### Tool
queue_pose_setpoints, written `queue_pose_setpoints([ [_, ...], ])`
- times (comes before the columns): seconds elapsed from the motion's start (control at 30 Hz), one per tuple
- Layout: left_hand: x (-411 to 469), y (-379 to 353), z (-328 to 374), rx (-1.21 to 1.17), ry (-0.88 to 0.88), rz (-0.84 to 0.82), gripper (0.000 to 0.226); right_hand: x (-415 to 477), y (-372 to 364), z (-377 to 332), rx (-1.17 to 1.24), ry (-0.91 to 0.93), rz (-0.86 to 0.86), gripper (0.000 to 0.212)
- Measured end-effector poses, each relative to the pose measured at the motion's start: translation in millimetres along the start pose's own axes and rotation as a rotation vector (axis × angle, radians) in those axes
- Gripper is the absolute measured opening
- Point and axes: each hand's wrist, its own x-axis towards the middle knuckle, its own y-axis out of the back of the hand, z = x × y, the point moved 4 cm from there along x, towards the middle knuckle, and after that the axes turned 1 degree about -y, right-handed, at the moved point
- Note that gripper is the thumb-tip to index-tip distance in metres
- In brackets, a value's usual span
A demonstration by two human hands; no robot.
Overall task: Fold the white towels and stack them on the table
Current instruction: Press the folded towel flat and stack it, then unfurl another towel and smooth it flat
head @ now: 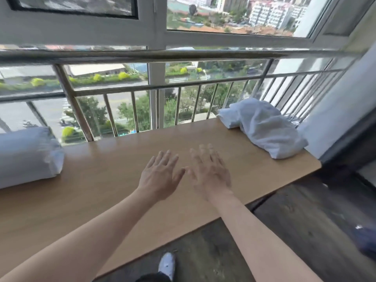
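A crumpled heap of white towels (268, 129) lies at the far right end of the wooden table (101, 180). A stack of folded white towels (26, 155) sits at the left end, cut off by the frame edge. My left hand (160, 176) and my right hand (209, 171) hover side by side, palms down and fingers spread, over the bare middle of the table. Both hands hold nothing. The right hand's fingers are blurred.
A metal railing (162, 86) and a large window run along the table's far edge. A white wall edge (337, 119) stands at the right, close to the crumpled heap. Dark floor (284, 231) and one white shoe (167, 265) show below the near table edge.
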Motion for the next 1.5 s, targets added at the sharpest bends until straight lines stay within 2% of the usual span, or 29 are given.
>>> queue_pose_setpoints([
  [0.2,70.3,-45.1,53.8,-0.041,-0.003,-0.034,0.069,26.0,-14.9,74.9,-0.070,0.010,-0.079,0.061],
  [0.43,157.0,-110.2,109.3,-0.127,0.050,-0.162,0.072,61.7,-48.6,175.6,-0.179,0.058,-0.220,0.062],
  [0.57,206.7,-117.9,142.0,-0.130,0.024,-0.187,0.071,86.8,-65.5,232.2,-0.158,-0.008,-0.277,0.061],
  [0.83,299.1,-125.5,208.6,-0.113,-0.017,-0.167,0.076,134.7,-81.4,334.2,-0.060,-0.123,-0.283,0.059],
  [1.1,391.7,-164.3,280.9,-0.064,0.028,-0.192,0.072,194.0,-114.1,472.1,-0.026,-0.139,-0.370,0.059],
  [1.23,441.3,-180.6,308.1,-0.059,0.069,-0.156,0.073,222.9,-132.7,535.6,0.022,-0.146,-0.335,0.064],
  [1.33,483.1,-193.9,327.9,-0.070,0.104,-0.059,0.076,248.8,-146.2,578.2,0.022,-0.137,-0.280,0.067],
  [1.5,523.8,-214.3,342.6,-0.074,0.091,0.035,0.074,286.4,-163.8,610.4,0.087,-0.038,-0.128,0.062],
])
